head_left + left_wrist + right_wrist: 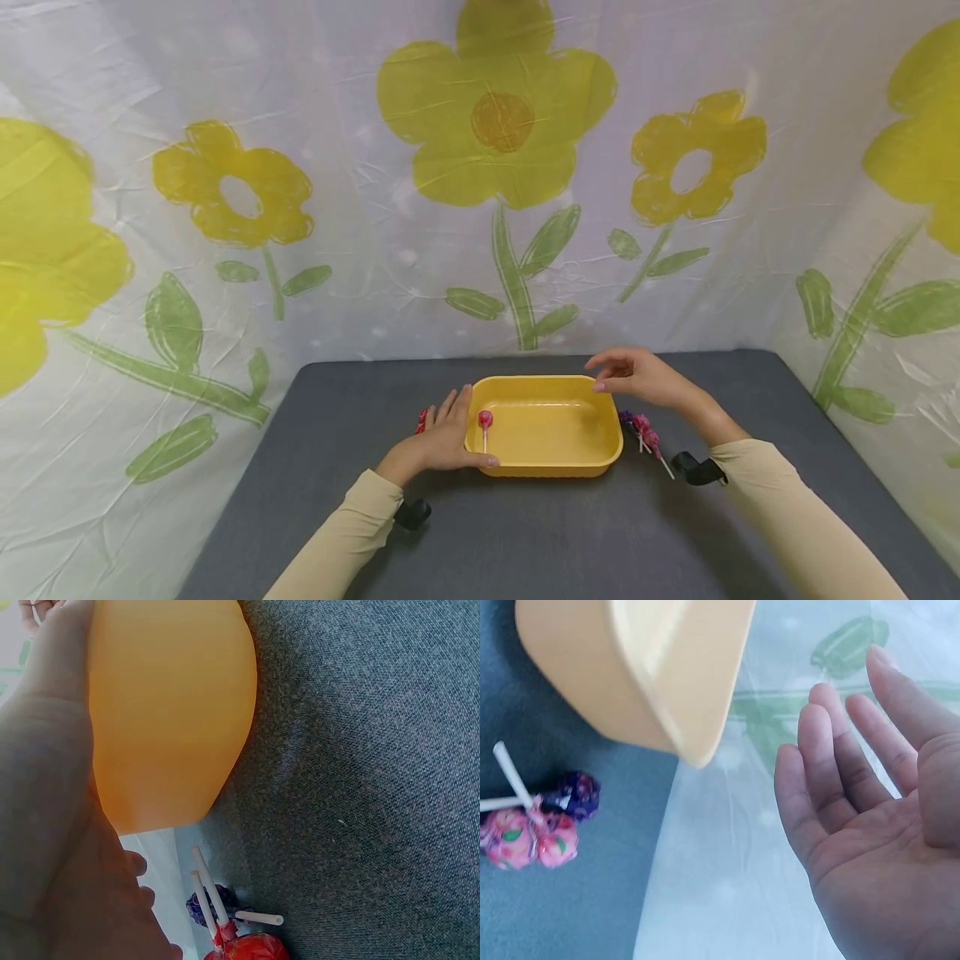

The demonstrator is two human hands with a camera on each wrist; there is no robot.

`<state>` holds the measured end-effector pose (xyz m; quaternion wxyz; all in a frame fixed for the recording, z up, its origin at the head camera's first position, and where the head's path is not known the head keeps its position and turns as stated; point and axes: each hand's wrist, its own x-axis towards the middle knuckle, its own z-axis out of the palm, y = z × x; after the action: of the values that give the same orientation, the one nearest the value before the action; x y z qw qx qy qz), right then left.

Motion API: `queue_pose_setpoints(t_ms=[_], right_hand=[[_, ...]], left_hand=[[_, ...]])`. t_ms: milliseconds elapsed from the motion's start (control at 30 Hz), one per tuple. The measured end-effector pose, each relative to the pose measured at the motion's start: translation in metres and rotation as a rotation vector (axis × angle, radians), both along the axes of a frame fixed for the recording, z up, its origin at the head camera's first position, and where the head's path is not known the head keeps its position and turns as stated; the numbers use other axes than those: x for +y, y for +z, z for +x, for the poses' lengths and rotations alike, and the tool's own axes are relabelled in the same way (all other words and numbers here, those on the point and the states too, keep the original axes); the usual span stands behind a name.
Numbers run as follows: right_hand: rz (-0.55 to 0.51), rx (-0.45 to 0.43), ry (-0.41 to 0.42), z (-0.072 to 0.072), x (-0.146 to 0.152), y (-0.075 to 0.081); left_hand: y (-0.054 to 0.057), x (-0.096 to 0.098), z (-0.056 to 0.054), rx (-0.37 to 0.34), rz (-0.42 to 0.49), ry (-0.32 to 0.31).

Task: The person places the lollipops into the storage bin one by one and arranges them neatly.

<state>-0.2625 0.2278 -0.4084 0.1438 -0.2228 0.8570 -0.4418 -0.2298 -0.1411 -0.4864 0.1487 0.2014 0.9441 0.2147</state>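
Note:
A yellow rectangular tray (555, 472) sits in the middle of the table. Inside it, at the left end, lies one pink lollipop (486, 418), stick toward me. My left hand (442, 437) rests against the tray's left side, fingers extended, thumb over the front rim. Just beyond that hand are red lollipops (255, 948) and a dark purple one (198, 907), mostly hidden in the head view. My right hand (637, 377) hovers by the back right corner with fingers loosely bent and holds nothing, its palm bare in the right wrist view.
To the right of the tray, pink lollipops (647, 431) and a dark purple lollipop (579, 795) lie together on the grey tabletop (540, 542). A white curtain (352, 275) printed with yellow flowers hangs behind the table and along its sides.

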Motion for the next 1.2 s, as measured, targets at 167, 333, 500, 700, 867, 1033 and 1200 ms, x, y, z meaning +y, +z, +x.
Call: queue_pose_setpoints(t_ms=[167, 333, 500, 700, 867, 1033, 1200], right_hand=[[0.007, 0.011, -0.015, 0.004, 0.012, -0.001], [0.007, 0.021, -0.038, 0.006, 0.023, -0.006], [0.040, 0.037, -0.072, 0.008, 0.031, -0.015], [0.063, 0.039, -0.105, 0.010, 0.040, -0.025], [0.061, 0.042, -0.119, 0.010, 0.047, -0.032], [0.081, 0.045, -0.144, 0.010, 0.054, -0.039], [0.104, 0.024, -0.156, 0.010, 0.061, -0.048]], left_hand=[[0.000, 0.000, 0.000, 0.001, -0.003, -0.003], [0.001, 0.000, 0.001, -0.006, -0.005, -0.005], [0.001, 0.000, 0.001, -0.008, -0.013, 0.001], [-0.002, -0.001, -0.001, -0.003, -0.017, 0.000], [-0.002, -0.001, -0.001, -0.005, -0.025, -0.005], [-0.002, -0.001, -0.001, -0.007, -0.012, -0.002], [-0.001, -0.001, -0.001, -0.015, -0.021, 0.003]])
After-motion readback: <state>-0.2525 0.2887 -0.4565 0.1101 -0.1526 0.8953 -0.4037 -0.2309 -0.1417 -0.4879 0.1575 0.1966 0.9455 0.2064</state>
